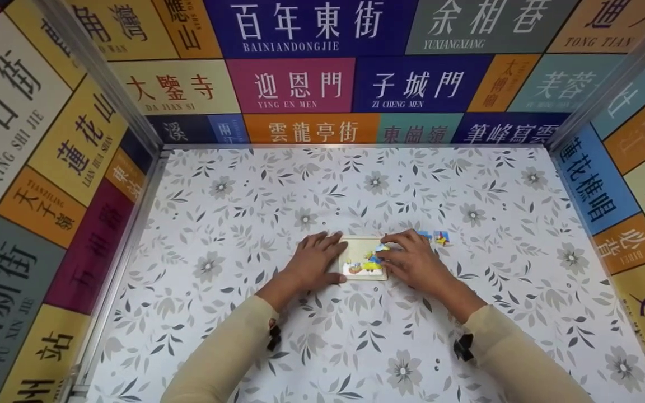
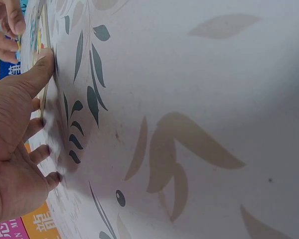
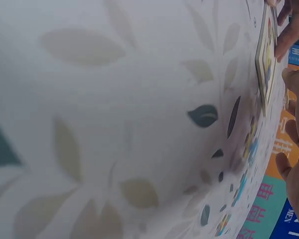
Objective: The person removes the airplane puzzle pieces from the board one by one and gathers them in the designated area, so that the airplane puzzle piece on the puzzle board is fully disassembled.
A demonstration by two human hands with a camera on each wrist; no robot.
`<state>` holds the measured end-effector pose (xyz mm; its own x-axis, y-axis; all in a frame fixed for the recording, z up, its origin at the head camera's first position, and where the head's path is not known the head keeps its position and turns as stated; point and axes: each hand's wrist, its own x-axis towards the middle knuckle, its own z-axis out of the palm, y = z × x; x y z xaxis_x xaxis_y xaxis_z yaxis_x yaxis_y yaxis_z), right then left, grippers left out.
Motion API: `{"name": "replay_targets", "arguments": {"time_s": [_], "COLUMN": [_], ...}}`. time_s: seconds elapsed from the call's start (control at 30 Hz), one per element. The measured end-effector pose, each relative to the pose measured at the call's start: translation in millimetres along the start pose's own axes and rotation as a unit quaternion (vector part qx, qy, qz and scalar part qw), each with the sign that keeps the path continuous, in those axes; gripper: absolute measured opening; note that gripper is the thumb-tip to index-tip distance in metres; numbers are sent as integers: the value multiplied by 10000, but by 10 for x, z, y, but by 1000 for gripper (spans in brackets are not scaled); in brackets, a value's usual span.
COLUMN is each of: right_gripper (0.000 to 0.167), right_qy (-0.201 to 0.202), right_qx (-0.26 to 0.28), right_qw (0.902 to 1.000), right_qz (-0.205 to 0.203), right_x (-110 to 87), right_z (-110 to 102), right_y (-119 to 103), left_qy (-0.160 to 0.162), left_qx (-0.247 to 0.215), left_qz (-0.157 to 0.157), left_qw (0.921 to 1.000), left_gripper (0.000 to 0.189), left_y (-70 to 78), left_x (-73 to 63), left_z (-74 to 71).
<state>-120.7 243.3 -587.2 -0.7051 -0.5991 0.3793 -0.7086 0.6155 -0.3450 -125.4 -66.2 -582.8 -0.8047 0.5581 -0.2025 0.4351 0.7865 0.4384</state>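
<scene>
Puzzle tray point(image 1: 356, 249) looks partly filled: printed pieces point(image 1: 364, 267) along six o'clock, bare wood toward eleven, loose pieces point(image 1: 441, 237) outside near two.
The left hand point(image 1: 311, 266), fingers wide, touches the tray's nine-o'clock edge; the right hand point(image 1: 416, 264) bends narrowly over three o'clock, whether pinching a piece I cannot tell.
</scene>
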Motion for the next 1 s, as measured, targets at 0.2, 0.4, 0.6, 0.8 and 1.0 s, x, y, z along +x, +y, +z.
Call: {"name": "replay_targets", "arguments": {"time_s": [0.2,0.4,0.6,0.8,1.0], "right_gripper": [21,20,21,24,23], "right_qy": [262,145,178,275,132], "right_qx": [-93,-125,-303,-349,-465], "right_qw": [9996,9992,9981,9983,9982], "right_qz": [-7,351,503,373,364], "right_x": [-168,-338,-512,-596,-619], "right_z": [-107,-246,-324,-362,-350], "right_y": [115,227,335,407,453], "left_qy": [15,-11,-54,5,22], "left_qx": [8,35,9,-6,-26], "left_qz": [0,-29,-60,-19,-7], "left_qw": [10000,10000,10000,10000,10000], "left_gripper": [83,84,84,82,83], "left_y": [3,8,12,5,11], "left_x": [-7,-8,5,-2,-11], "left_z": [-13,-14,-3,5,3]}}
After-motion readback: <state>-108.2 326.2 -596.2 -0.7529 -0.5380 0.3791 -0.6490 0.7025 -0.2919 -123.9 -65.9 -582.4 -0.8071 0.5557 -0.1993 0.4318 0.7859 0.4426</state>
